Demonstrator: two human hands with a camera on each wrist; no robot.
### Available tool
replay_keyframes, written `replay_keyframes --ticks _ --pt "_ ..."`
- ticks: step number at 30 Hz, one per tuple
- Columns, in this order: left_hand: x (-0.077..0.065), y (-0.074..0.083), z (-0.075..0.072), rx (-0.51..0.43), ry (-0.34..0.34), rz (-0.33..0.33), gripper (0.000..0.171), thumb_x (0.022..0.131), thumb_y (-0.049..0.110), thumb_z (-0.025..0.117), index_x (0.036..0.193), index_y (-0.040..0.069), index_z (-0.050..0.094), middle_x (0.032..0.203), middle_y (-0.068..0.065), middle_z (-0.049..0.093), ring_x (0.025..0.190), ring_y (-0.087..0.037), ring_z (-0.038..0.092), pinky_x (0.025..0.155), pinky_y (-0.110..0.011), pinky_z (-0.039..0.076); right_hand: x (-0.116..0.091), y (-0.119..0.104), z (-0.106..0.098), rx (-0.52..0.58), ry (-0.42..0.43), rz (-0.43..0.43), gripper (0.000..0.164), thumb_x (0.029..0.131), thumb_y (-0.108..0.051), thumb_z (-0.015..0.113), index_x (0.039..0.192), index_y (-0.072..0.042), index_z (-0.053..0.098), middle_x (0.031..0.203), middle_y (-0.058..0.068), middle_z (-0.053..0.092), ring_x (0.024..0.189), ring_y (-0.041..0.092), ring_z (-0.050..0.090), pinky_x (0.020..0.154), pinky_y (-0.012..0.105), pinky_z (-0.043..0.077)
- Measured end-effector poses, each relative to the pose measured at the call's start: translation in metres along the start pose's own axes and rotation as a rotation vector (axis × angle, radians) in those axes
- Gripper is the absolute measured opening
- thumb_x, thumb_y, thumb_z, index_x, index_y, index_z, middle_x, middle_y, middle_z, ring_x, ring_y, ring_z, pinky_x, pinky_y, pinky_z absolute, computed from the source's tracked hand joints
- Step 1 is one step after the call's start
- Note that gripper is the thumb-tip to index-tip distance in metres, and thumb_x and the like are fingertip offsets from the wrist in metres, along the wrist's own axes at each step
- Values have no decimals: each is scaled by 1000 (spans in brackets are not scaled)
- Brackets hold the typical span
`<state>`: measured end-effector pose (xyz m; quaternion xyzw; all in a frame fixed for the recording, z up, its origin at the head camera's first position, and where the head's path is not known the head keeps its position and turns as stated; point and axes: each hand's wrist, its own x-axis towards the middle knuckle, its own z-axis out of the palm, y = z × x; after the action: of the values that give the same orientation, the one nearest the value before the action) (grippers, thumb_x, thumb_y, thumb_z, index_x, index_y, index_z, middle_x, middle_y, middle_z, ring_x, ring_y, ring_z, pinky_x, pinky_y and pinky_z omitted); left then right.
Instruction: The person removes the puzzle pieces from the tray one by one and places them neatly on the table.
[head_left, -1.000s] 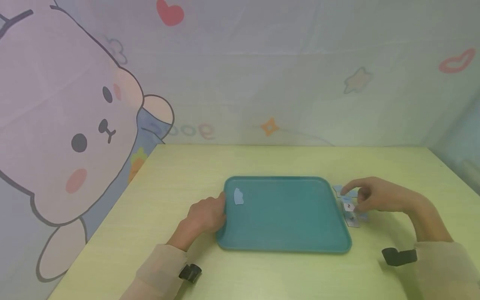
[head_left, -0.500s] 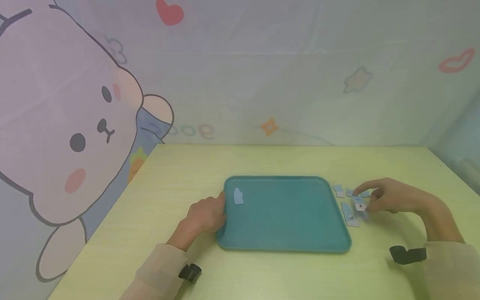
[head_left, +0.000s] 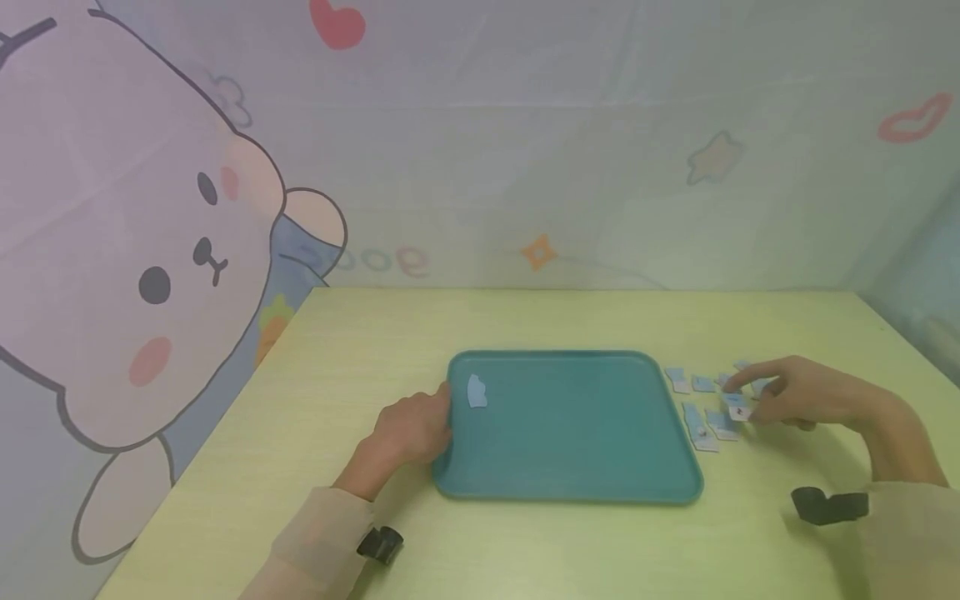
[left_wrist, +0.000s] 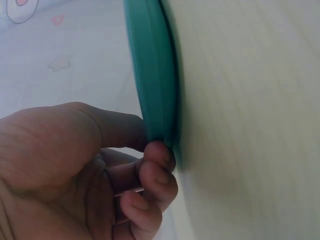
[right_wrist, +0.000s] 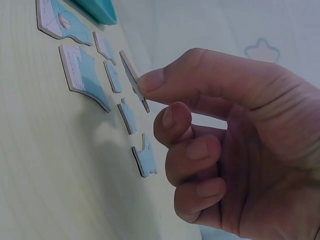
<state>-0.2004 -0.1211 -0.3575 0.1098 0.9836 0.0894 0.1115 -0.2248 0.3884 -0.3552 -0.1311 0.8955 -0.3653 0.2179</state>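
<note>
My left hand (head_left: pixel 414 427) grips the left rim of a teal tray (head_left: pixel 577 433), thumb above and curled fingers below in the left wrist view. One pale blue puzzle piece (head_left: pixel 477 392) lies at the tray's upper left. To the right of the tray, my right hand (head_left: pixel 813 392) pinches another puzzle piece (head_left: pixel 738 407), blue and white with a small dark mark. The right wrist view shows this piece (right_wrist: pixel 131 75) edge-on, lifted off the table. Under and around that hand lie several flat blue-and-white puzzle pieces (head_left: pixel 700 427), some partly hidden by the fingers.
The pale yellow-green table (head_left: pixel 570 550) carries everything. Behind it hangs a printed cloth (head_left: pixel 600 167) with a cartoon bear, hearts and stars. More loose pieces, one (right_wrist: pixel 84 75) among them, lie close to the tray's right edge.
My right hand has moved right with the pinched puzzle piece, away from the tray, uncovering loose pieces beside the tray's edge. The left hand and tray have stayed put.
</note>
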Motion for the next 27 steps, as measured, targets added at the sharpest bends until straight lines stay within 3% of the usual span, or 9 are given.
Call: replay_keyframes --ticks 12,27 --pt "1 -1 1 2 -10 -7 63 103 14 56 160 -4 36 105 -15 68 83 -24 59 68 -41 48 -5 9 -1 47 -5 82 64 86 -8 72 147 3 56 60 -8 34 53 9 24 49 23 30" --pt "-4 -6 2 12 -8 13 63 103 13 56 161 -5 36 101 -15 67 81 -24 58 63 -37 44 -16 10 10 72 -23 93 63 91 -12 74 147 6 55 63 -7 41 54 8 24 49 22 28"
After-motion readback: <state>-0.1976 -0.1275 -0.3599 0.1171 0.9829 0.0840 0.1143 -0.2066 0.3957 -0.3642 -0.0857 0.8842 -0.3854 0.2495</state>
